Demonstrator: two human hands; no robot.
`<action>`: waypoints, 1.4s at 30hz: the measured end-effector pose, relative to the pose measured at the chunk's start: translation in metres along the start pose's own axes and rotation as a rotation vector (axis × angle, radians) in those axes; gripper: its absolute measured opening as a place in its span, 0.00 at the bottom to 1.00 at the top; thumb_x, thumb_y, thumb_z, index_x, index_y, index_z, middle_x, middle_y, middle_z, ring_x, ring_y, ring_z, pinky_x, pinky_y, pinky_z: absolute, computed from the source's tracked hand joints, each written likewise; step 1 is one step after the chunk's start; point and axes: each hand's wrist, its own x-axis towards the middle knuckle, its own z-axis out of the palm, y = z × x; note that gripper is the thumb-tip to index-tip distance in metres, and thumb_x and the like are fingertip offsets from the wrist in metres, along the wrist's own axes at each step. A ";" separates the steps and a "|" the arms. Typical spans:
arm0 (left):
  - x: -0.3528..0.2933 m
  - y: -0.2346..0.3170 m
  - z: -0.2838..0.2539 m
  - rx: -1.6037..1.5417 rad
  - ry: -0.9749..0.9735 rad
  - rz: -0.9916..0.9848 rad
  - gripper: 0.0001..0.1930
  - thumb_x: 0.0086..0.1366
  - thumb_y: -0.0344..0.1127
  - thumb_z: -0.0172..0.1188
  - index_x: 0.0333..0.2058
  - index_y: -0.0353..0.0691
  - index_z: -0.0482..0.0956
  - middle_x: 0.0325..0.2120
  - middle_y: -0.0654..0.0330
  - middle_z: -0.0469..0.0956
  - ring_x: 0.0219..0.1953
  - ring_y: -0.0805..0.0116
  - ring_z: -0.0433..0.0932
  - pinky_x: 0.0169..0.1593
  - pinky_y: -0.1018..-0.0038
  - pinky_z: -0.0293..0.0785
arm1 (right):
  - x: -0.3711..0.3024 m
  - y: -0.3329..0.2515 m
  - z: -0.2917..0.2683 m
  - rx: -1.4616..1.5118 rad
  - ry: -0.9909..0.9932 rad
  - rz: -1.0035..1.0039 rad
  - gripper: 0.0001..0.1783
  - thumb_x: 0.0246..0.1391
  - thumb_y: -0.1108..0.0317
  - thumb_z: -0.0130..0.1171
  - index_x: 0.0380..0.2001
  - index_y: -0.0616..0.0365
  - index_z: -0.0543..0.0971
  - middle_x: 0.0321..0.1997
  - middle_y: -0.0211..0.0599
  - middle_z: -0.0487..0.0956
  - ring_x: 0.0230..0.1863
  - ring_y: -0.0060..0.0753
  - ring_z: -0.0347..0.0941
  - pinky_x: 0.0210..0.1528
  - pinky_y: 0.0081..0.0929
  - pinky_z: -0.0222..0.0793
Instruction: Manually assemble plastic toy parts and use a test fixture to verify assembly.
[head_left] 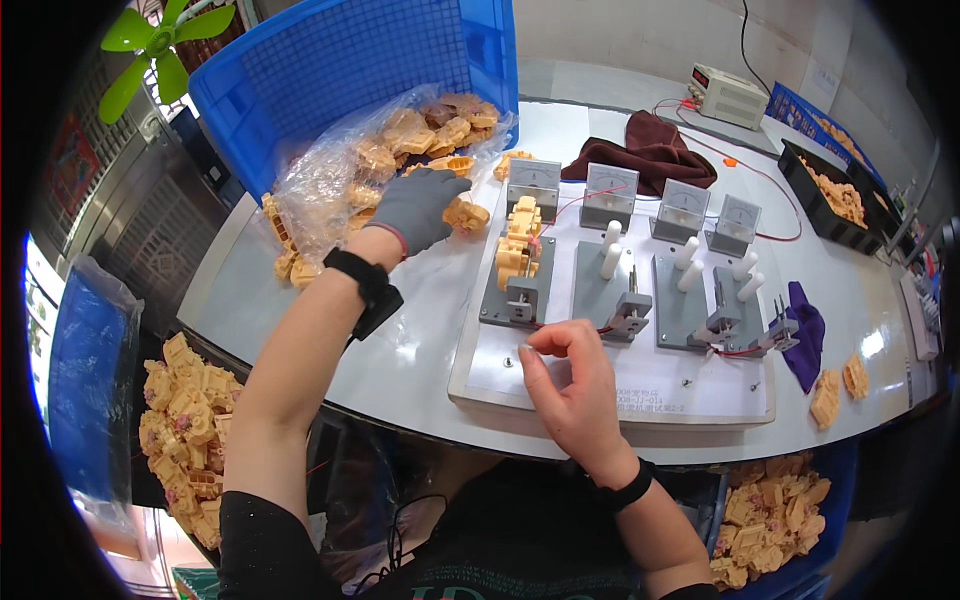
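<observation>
My left hand [420, 208], in a grey glove, is closed on a peach-coloured plastic part [466, 215] beside the open plastic bag [330, 190] of similar parts. My bare right hand [578, 385] hovers at the front of the white test fixture [600, 385], thumb and forefinger curled together with nothing visible between them. On the fixture's leftmost grey station stands another peach plastic part [518, 240], upright, with a small clamp [521, 298] in front of it. The other stations carry white pegs [610, 250] and no plastic part.
Four-sided blue crate [350, 60] lies tipped behind the bag. Analog meters [608, 195] line the fixture's back; a maroon cloth [650, 155] and power supply [727, 95] are behind. Purple cloth [803, 335] and two loose parts [825, 398] lie right. Filled bins [770, 520] sit below.
</observation>
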 end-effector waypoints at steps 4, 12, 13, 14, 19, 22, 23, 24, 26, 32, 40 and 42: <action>0.024 -0.006 0.037 0.119 -0.124 -0.019 0.18 0.57 0.35 0.64 0.49 0.50 0.81 0.46 0.56 0.81 0.50 0.56 0.79 0.55 0.64 0.73 | 0.001 -0.002 0.003 0.044 -0.030 0.033 0.07 0.54 0.75 0.62 0.36 0.61 0.75 0.35 0.39 0.75 0.37 0.37 0.72 0.42 0.30 0.69; 0.008 -0.013 0.013 -0.477 0.313 -0.253 0.20 0.57 0.38 0.68 0.49 0.46 0.80 0.41 0.53 0.82 0.47 0.56 0.81 0.49 0.65 0.77 | 0.011 0.001 0.005 -0.093 -0.136 -0.024 0.09 0.53 0.74 0.60 0.38 0.61 0.75 0.37 0.41 0.74 0.40 0.44 0.73 0.43 0.38 0.69; 0.001 -0.012 0.004 -0.472 0.303 -0.260 0.20 0.57 0.38 0.68 0.49 0.46 0.80 0.41 0.53 0.82 0.47 0.56 0.81 0.49 0.65 0.77 | 0.010 0.004 0.006 -0.083 -0.141 -0.018 0.09 0.53 0.74 0.60 0.38 0.61 0.75 0.37 0.41 0.74 0.40 0.44 0.73 0.43 0.38 0.69; -0.006 -0.005 -0.015 -0.861 0.401 -0.390 0.21 0.59 0.37 0.68 0.51 0.46 0.78 0.43 0.54 0.81 0.49 0.58 0.80 0.51 0.67 0.77 | 0.010 0.007 0.007 -0.156 -0.158 -0.042 0.09 0.53 0.74 0.60 0.38 0.61 0.75 0.37 0.41 0.74 0.41 0.45 0.73 0.44 0.38 0.68; -0.057 0.009 -0.068 -2.130 0.618 -0.344 0.23 0.63 0.32 0.65 0.56 0.46 0.71 0.54 0.58 0.73 0.59 0.58 0.73 0.60 0.62 0.75 | 0.007 0.011 0.013 -0.276 -0.166 -0.072 0.09 0.53 0.76 0.59 0.38 0.59 0.73 0.38 0.41 0.74 0.43 0.47 0.72 0.46 0.40 0.66; -0.095 0.038 -0.087 -2.281 0.631 -0.292 0.24 0.65 0.30 0.63 0.58 0.42 0.68 0.55 0.56 0.72 0.60 0.54 0.72 0.59 0.61 0.76 | 0.004 0.017 0.012 -0.219 -0.141 -0.068 0.10 0.52 0.76 0.60 0.38 0.59 0.73 0.38 0.41 0.74 0.43 0.48 0.72 0.47 0.41 0.66; -0.108 0.051 -0.085 -2.440 0.548 -0.233 0.24 0.67 0.35 0.61 0.60 0.41 0.66 0.56 0.55 0.72 0.59 0.55 0.72 0.58 0.63 0.76 | 0.003 0.017 0.009 -0.205 -0.145 -0.053 0.11 0.54 0.75 0.60 0.41 0.59 0.74 0.38 0.40 0.75 0.43 0.45 0.73 0.48 0.37 0.67; -0.127 0.059 -0.085 -2.490 0.475 -0.241 0.26 0.70 0.40 0.58 0.62 0.40 0.65 0.58 0.54 0.71 0.59 0.57 0.73 0.59 0.64 0.76 | 0.002 0.009 0.007 -0.204 -0.138 -0.062 0.11 0.54 0.75 0.60 0.41 0.59 0.74 0.38 0.40 0.75 0.43 0.45 0.73 0.48 0.37 0.67; -0.153 0.079 -0.078 -2.581 0.330 -0.230 0.25 0.70 0.43 0.56 0.63 0.46 0.66 0.54 0.56 0.74 0.56 0.60 0.75 0.56 0.61 0.76 | 0.002 -0.004 0.004 0.131 -0.135 0.081 0.11 0.57 0.72 0.60 0.43 0.59 0.74 0.40 0.38 0.76 0.45 0.37 0.74 0.48 0.30 0.68; -0.153 0.181 -0.074 -2.156 0.254 -0.428 0.35 0.66 0.30 0.58 0.68 0.39 0.54 0.60 0.58 0.67 0.62 0.63 0.69 0.65 0.65 0.66 | -0.035 -0.026 -0.032 0.627 -0.214 0.182 0.33 0.64 0.61 0.59 0.65 0.59 0.57 0.55 0.39 0.72 0.53 0.27 0.71 0.51 0.27 0.70; -0.147 0.195 -0.073 -2.291 -0.048 -0.353 0.31 0.69 0.40 0.55 0.68 0.43 0.57 0.62 0.56 0.66 0.63 0.62 0.68 0.63 0.64 0.67 | -0.042 -0.034 -0.081 0.729 -0.235 0.430 0.34 0.63 0.59 0.61 0.65 0.61 0.60 0.55 0.34 0.73 0.53 0.24 0.72 0.55 0.25 0.70; -0.150 0.192 -0.071 -2.196 -0.109 -0.295 0.26 0.70 0.41 0.53 0.65 0.44 0.62 0.61 0.57 0.67 0.62 0.63 0.69 0.64 0.64 0.67 | -0.041 -0.030 -0.088 0.742 -0.329 0.501 0.32 0.65 0.55 0.58 0.64 0.62 0.62 0.52 0.32 0.75 0.48 0.20 0.72 0.50 0.22 0.71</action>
